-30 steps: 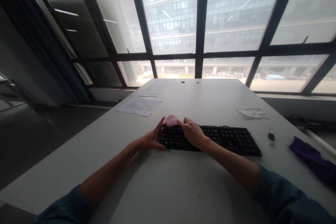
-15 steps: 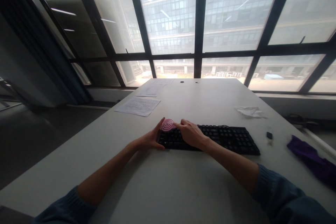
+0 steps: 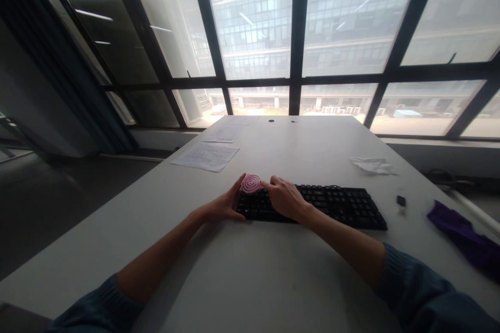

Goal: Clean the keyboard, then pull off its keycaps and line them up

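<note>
A black keyboard lies flat on the white table, its left part partly covered by my hands. My left hand grips the keyboard's left end, thumb at the near edge and fingers at the far edge. In my right hand is a pink brush with a round spiral head, its index finger stretched toward the head. The brush's bristles point down at the keys at the keyboard's far left. Its handle is hidden under my right hand.
Sheets of paper lie on the white table at the left. Toward the right are a crumpled white tissue, a small dark object and a purple cloth. Large windows rise behind the table.
The pink brush head has shifted very slightly up and to the right over the keys. My left hand stays at the keyboard's end.
</note>
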Demonstrator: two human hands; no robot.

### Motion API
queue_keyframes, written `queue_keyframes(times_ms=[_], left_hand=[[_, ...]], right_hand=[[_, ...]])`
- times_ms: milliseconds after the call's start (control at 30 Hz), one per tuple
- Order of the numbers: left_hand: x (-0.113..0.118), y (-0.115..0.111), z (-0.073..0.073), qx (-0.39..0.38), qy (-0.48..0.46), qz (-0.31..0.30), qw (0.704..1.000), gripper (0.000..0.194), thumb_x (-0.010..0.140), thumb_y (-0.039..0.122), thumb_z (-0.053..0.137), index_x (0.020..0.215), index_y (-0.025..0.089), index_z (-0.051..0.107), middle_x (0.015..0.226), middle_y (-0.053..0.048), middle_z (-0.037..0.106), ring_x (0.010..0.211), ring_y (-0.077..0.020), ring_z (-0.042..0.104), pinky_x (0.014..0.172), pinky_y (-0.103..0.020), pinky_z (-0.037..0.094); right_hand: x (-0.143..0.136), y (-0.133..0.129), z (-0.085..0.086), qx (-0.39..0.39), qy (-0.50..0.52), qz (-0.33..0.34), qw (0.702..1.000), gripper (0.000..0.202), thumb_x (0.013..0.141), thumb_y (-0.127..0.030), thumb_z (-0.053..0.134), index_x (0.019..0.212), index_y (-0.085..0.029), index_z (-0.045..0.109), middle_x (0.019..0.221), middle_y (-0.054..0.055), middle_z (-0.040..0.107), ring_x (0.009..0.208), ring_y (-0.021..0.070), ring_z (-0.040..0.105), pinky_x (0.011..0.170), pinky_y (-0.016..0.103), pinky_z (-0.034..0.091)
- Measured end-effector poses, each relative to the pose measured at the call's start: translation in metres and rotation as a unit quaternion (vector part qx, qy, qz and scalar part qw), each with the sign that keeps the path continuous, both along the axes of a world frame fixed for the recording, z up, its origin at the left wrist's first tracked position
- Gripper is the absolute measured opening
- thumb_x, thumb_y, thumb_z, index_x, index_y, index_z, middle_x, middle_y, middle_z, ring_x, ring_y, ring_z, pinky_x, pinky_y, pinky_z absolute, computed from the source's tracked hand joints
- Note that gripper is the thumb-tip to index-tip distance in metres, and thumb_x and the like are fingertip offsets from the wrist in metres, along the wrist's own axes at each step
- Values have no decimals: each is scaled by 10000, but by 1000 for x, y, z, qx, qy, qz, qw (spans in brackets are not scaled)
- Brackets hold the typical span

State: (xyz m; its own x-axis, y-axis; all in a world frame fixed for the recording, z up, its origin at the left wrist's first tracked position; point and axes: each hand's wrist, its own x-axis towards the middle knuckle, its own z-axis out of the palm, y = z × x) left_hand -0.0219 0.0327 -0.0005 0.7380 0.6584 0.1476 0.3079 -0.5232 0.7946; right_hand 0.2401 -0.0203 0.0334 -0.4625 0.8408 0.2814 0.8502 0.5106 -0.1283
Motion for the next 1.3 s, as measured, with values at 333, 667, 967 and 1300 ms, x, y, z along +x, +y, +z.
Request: queue_keyframes(times_ms=[333, 667, 967, 1300], left_hand=[[-4, 6, -6, 2, 7, 3, 1000, 1463, 632, 358, 904, 1528, 291, -251, 1593, -215, 270, 1447, -388, 316, 1180, -602, 208], [-5, 10, -12, 0, -19, -14, 1000, 1438, 641, 384, 899, 1542, 288, -217, 1601, -213, 249, 1456, -384, 300, 1186, -601, 190], [-5, 9, -11, 0, -9, -9, 1000, 1386, 643, 369, 897, 1570, 288, -130, 1600, -192, 271, 1459, -387, 293, 1195, -587, 178], [-6, 9, -13, 12, 49, 25, 998, 1461, 648, 413, 879, 1517, 218, -278, 1611, -213, 227, 1484, -373, 233, 1204, -581, 148]], right_hand=[[1, -1, -1, 6, 14, 16, 1000, 522, 937, -106, 365, 1423, -242, 500, 1028, 112, 600, 915, 217, 560, 781, 295, 436], [0, -1, -1, 2, 17, -3, 1000, 472, 961, -150, 361, 1391, -249, 529, 1026, 106, 607, 899, 216, 574, 770, 298, 442], [-1, -2, -2, 0, 23, -16, 1000, 424, 966, -157, 372, 1331, -236, 573, 1011, 104, 616, 880, 207, 593, 763, 290, 447], [1, -3, -4, 15, 40, 15, 999, 446, 972, -169, 373, 1375, -241, 551, 984, 90, 610, 846, 190, 577, 739, 275, 428]])
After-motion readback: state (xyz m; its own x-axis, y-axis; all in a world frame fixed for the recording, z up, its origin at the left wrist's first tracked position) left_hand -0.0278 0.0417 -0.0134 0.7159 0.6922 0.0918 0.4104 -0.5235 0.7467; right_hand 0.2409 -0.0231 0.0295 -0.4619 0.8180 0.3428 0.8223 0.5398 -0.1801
